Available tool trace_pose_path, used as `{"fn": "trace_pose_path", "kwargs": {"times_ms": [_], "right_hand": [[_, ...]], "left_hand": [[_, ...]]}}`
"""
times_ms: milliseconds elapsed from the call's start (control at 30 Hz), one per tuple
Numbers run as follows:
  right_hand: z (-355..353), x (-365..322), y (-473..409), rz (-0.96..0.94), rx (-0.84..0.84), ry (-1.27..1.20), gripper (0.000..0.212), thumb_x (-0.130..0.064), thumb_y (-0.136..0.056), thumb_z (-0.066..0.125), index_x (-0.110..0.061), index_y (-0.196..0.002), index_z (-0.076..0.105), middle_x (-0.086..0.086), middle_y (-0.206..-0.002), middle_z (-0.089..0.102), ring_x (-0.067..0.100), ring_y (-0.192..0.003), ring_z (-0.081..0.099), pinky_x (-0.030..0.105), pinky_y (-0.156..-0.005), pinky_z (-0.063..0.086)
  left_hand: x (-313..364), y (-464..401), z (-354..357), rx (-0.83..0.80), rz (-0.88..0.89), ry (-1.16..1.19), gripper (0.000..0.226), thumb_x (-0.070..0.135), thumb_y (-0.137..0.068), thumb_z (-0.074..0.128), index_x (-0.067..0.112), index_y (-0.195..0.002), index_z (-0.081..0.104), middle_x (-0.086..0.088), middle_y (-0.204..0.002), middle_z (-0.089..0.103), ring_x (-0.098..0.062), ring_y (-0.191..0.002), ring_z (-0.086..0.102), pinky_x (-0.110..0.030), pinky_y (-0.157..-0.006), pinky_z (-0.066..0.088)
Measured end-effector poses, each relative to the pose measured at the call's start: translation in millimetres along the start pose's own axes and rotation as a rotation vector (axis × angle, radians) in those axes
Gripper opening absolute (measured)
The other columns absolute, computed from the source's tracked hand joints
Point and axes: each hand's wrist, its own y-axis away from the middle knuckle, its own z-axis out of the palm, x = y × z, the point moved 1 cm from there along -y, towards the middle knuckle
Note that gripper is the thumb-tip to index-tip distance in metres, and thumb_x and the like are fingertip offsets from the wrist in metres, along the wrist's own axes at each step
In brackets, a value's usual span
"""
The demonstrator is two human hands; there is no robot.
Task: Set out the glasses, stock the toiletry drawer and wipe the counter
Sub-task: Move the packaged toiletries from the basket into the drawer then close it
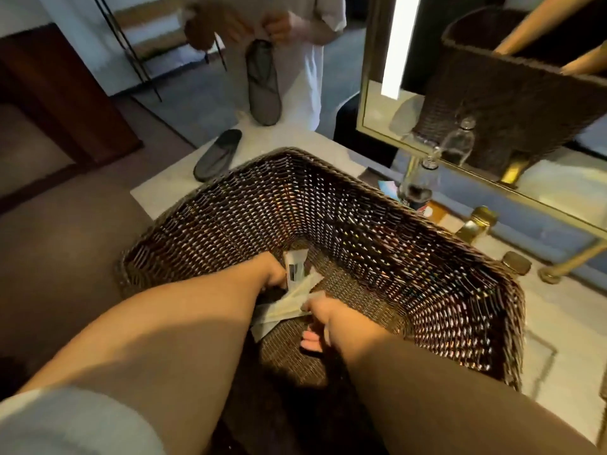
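Both hands deep inside the wicker basket (pixel 377 244), reaching down to its woven floor. Left hand (pixel 274 274) closed around a small white packet (pixel 295 267) with a dark printed label, held upright against the far inner corner. Right hand (pixel 323 318) just beside it, thumb and fingers pinched on the edge of flat pale sachets (pixel 289 307) that lay fanned between the two hands. Grey sleeve (pixel 65 421) on the left arm, at the bottom left corner.

Further left, on the pale table (pixel 157 192), a dark grey slipper (pixel 218 156) lying sole down, near the basket's far rim but apart from it. Behind it, a second person in a white shirt (pixel 308 77), holding another grey slipper (pixel 262 83) by its heel end, toe hanging down.

Basket resting on the table, its dark brown walls taking up most of the middle. To its right, a clear bottle (pixel 418 182) with dark liquid in the lower part, standing near the basket's far right rim. Gold tap fittings (pixel 476 224) further right along the table's back edge. Above these, a gold-framed mirror (pixel 492 172) showing the basket's outer wall, the bottle and both forearms, with a bright vertical light strip (pixel 399 44) at its left side.
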Motion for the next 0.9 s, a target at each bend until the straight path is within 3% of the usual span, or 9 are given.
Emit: {"fn": "trace_pose_path", "kwargs": {"times_ms": [100,233,367,433,633,700,767,833,900], "right_hand": [[12.2,7.0,-23.9,0.013,0.003,-0.106,0.019,-0.022,-0.096,0.057,-0.016,-0.113,0.052,0.005,-0.085,0.046,0.019,-0.067,0.047,0.037,-0.058,0.047],[17.9,4.5,-43.2,-0.018,0.058,-0.185,0.025,-0.018,-0.091,0.066,-0.007,-0.113,0.06,0.008,-0.081,0.053,0.018,-0.065,0.049,0.035,-0.053,0.045],[25.3,4.4,-55.0,-0.116,0.155,-0.275,0.019,-0.017,-0.081,0.075,-0.009,-0.091,0.062,0.008,-0.07,0.058,0.019,-0.052,0.054,0.028,-0.046,0.047],[28.4,5.7,-58.7,-0.159,0.187,-0.298,0.016,-0.019,-0.077,0.076,-0.01,-0.081,0.063,0.006,-0.064,0.059,0.018,-0.045,0.054,0.027,-0.047,0.046],[35.0,3.6,-74.8,-0.239,0.333,-0.345,0.045,-0.029,-0.066,0.083,-0.007,-0.104,0.07,0.011,-0.096,0.075,0.033,-0.088,0.075,0.047,-0.084,0.061],[36.7,0.6,-73.5,-0.229,0.333,-0.387,0.028,-0.018,-0.074,0.081,-0.01,-0.098,0.068,0.011,-0.099,0.073,0.033,-0.092,0.073,0.046,-0.088,0.059],[34.5,-2.3,-63.3,-0.201,0.311,-0.501,0.009,-0.002,-0.08,0.07,-0.006,-0.083,0.063,0.019,-0.097,0.071,0.039,-0.086,0.071,0.052,-0.089,0.058],[30.4,-4.7,-48.2,-0.173,0.205,-0.709,0.014,0.014,-0.087,0.053,0.003,-0.083,0.058,0.033,-0.096,0.063,0.049,-0.083,0.065,0.065,-0.093,0.049],[27.8,-6.1,-36.8,-0.151,0.165,-0.771,0.017,0.011,-0.097,0.037,0.016,-0.088,0.051,0.038,-0.11,0.056,0.055,-0.104,0.057,0.066,-0.102,0.038]], "left_hand": [[-6.8,-24.6,12.4,0.149,-0.043,0.117,0.05,0.028,-0.084,0.078,-0.001,-0.121,0.062,-0.015,-0.118,0.067,-0.032,-0.112,0.065,-0.037,-0.097,0.053],[-7.3,-44.1,22.9,0.181,-0.092,0.264,0.057,0.029,-0.079,0.083,-0.001,-0.123,0.062,-0.018,-0.122,0.067,-0.034,-0.114,0.064,-0.04,-0.097,0.054],[-9.6,-55.7,31.6,0.112,-0.106,0.4,0.042,0.024,-0.074,0.087,-0.001,-0.105,0.071,-0.016,-0.096,0.075,-0.028,-0.078,0.073,-0.038,-0.067,0.062],[-11.6,-55.4,35.1,0.115,-0.11,0.404,0.034,0.023,-0.076,0.086,0.0,-0.098,0.074,-0.014,-0.092,0.076,-0.021,-0.06,0.066,-0.027,-0.047,0.05],[-17.3,-56.7,47.7,0.113,-0.114,0.409,0.028,0.021,-0.078,0.082,0.001,-0.096,0.074,-0.014,-0.087,0.075,-0.017,-0.056,0.065,-0.019,-0.035,0.039],[-18.1,-55.8,48.9,0.083,-0.123,0.429,0.027,0.027,-0.085,0.076,0.001,-0.092,0.073,-0.015,-0.078,0.072,-0.017,-0.044,0.06,-0.018,-0.032,0.039],[-18.8,-50.4,48.4,-0.007,-0.156,0.438,0.031,0.033,-0.093,0.066,0.004,-0.081,0.067,-0.013,-0.065,0.067,-0.019,-0.038,0.053,-0.021,-0.037,0.041],[-17.4,-40.6,48.2,-0.117,-0.16,0.394,0.037,0.027,-0.097,0.057,0.008,-0.065,0.056,-0.007,-0.045,0.057,-0.018,-0.038,0.046,-0.023,-0.047,0.038],[-14.8,-33.1,49.6,-0.199,-0.142,0.348,0.037,0.021,-0.098,0.052,0.011,-0.062,0.05,-0.003,-0.044,0.05,-0.019,-0.045,0.041,-0.024,-0.051,0.033]]}}
